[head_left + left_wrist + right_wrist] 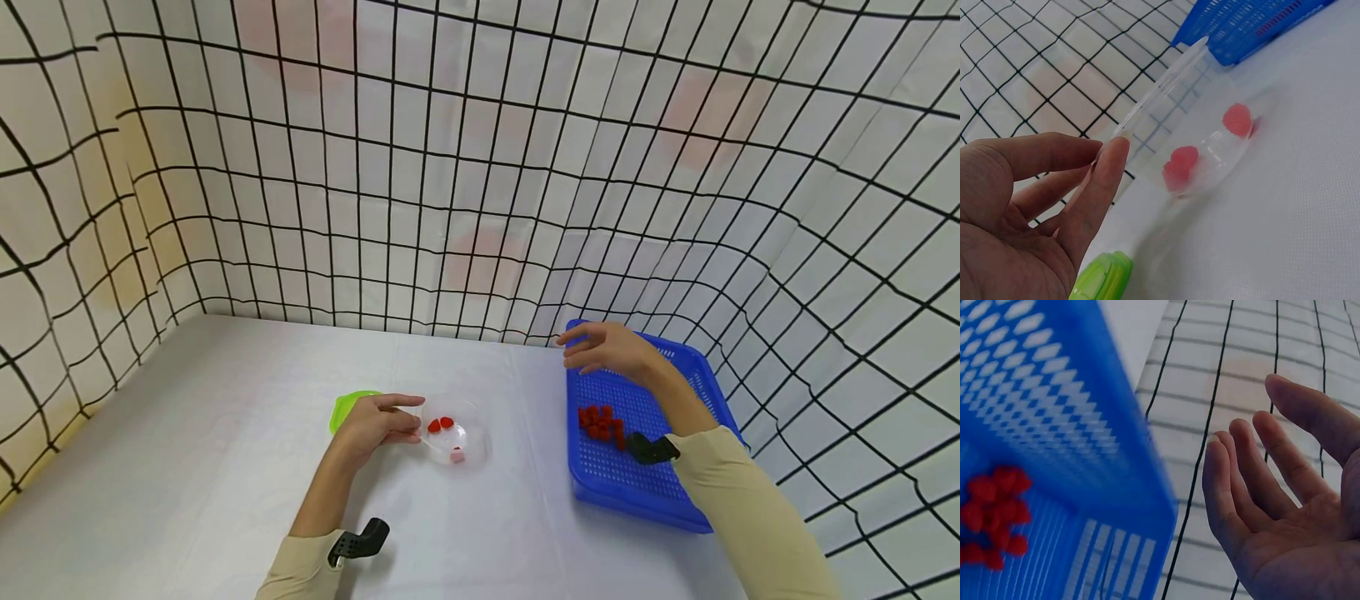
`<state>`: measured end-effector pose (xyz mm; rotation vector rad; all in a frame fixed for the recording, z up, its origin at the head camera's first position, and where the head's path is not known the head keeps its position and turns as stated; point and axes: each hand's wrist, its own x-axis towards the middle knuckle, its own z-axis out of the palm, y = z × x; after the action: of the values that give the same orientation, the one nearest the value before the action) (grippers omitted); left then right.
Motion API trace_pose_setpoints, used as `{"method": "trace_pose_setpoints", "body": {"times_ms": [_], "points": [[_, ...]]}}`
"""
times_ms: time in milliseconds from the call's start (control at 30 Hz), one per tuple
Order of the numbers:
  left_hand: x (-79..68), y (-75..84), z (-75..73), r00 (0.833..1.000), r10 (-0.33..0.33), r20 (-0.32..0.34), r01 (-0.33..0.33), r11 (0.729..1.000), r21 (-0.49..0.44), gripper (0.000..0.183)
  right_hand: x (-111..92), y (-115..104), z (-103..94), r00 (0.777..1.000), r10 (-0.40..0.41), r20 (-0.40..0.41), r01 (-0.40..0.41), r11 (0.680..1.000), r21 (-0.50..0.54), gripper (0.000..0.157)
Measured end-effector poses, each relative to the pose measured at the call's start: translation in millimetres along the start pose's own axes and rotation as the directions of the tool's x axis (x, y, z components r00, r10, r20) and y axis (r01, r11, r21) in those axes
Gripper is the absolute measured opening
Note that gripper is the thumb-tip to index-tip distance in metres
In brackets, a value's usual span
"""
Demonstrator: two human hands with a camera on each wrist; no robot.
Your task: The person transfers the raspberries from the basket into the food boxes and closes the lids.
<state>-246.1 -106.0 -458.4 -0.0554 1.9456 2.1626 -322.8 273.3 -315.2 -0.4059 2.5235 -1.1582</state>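
My left hand pinches the near-left rim of a clear round plastic bowl, the thumb and fingertips right at its edge in the left wrist view. Inside the bowl lie a few red raspberries, two close together and one apart. My right hand is raised over the far left part of a blue plastic basket, fingers spread and loosely bent, nothing in them. A cluster of raspberries sits on the basket's bottom.
Partly behind my left hand is a bright green lid on the white table. Black wire grid backed by white sheeting rises behind the table and along both sides, close to the basket on the right.
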Motion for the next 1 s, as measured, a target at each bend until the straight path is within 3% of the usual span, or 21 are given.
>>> {"method": "trace_pose_setpoints", "body": {"times_ms": [200, 567, 1000], "points": [[-0.2, -0.1, -0.6, 1.000, 0.005, -0.001, -0.005, 1.000, -0.010, 0.042, -13, 24, -14.9, 0.999, 0.036, -0.025, -0.037, 0.997, -0.072, 0.049], [1.5, -1.5, -0.2, 1.000, 0.012, 0.004, -0.012, 1.000, -0.017, 0.042, -29, 81, -28.8, 0.989, 0.133, -0.061, -0.140, 0.982, -0.126, 0.035], [-0.2, -0.7, 0.2, 1.000, 0.011, 0.013, -0.011, 1.000, -0.022, 0.042, -34, 127, -32.7, 0.973, 0.228, -0.027, -0.229, 0.972, -0.054, 0.035]]}}
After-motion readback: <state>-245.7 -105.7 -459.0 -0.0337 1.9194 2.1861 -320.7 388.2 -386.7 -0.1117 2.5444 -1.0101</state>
